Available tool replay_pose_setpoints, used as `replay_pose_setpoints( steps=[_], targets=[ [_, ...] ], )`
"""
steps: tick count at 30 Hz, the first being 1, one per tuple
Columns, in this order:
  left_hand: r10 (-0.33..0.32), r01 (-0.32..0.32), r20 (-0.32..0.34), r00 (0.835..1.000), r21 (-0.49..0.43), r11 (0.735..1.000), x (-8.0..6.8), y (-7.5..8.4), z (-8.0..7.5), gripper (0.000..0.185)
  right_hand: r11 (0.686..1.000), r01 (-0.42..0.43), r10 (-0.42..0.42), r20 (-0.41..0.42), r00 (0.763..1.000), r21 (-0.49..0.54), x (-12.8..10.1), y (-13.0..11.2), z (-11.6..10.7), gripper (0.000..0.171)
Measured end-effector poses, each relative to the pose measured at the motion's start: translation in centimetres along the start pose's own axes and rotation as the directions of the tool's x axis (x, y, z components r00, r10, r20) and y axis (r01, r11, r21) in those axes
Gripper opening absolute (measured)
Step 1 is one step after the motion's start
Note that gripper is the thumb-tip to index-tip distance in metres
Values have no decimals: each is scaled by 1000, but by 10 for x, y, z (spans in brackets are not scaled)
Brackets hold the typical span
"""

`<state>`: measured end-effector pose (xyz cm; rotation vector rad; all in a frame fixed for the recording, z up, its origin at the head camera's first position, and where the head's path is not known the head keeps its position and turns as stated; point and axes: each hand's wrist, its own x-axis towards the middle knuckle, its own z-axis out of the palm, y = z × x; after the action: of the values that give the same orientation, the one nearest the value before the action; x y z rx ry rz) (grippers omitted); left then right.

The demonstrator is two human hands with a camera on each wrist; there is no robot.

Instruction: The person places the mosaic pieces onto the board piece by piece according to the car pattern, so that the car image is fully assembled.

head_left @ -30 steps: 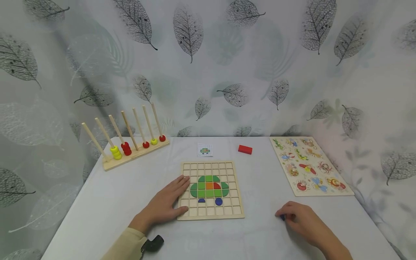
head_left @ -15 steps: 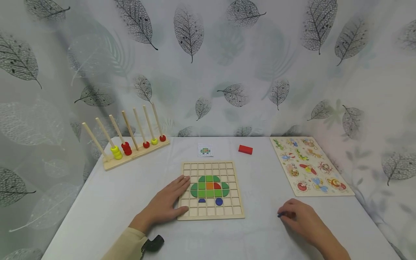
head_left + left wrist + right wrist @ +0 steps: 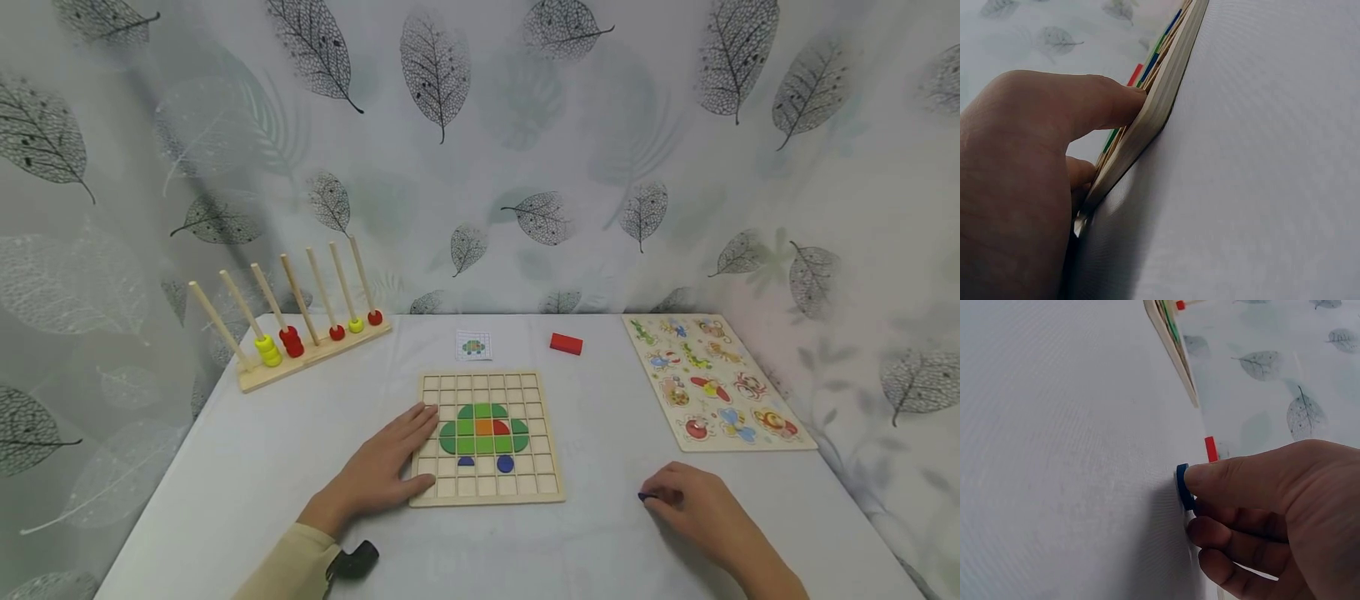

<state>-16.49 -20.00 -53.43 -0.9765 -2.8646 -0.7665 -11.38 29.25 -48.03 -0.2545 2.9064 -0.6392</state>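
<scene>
My left hand (image 3: 386,462) lies along the left edge of a square wooden grid board (image 3: 487,502), fingers straight and resting on its rim. In the left wrist view the thumb presses on the board's side (image 3: 1163,97). A green shape with an orange square (image 3: 484,427) and a red quarter piece (image 3: 500,428) fills the grid's middle. Below it sit a blue half-round piece (image 3: 466,462) and a blue round (image 3: 506,464). Right of the board, my right hand (image 3: 693,504) pinches a small blue puzzle piece (image 3: 1184,487) between thumb and fingers, close over the white tabletop.
Behind the board are a small pattern card (image 3: 474,346) and a red block (image 3: 566,343). A wooden peg rack (image 3: 322,348) with red and yellow beads stands back left. An animal puzzle board (image 3: 708,383) lies at the right. Leaf-print cloth (image 3: 480,167) hangs behind.
The right hand has shifted slightly to the right, and the blue piece has turned between its fingertips. The left hand and the grid board stay where they were.
</scene>
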Motion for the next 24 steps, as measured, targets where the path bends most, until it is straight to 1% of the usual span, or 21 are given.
replay_pose_setpoints(
  steps=[5, 16, 24],
  targets=[
    [-13, 13, 9, 1000, 5, 1000, 0, 0, -1, 90, 1000, 12, -11, -13, 1000, 5, -1, 1, 0, 17],
    [-9, 9, 4, 1000, 9, 1000, 0, -1, 2, 90, 999, -34, 34, 8, 999, 15, 1, 1, 0, 16],
    [-10, 10, 11, 1000, 1, 1000, 0, -1, 2, 90, 1000, -13, 13, -4, 1000, 3, 2, 2, 3, 16]
  ],
)
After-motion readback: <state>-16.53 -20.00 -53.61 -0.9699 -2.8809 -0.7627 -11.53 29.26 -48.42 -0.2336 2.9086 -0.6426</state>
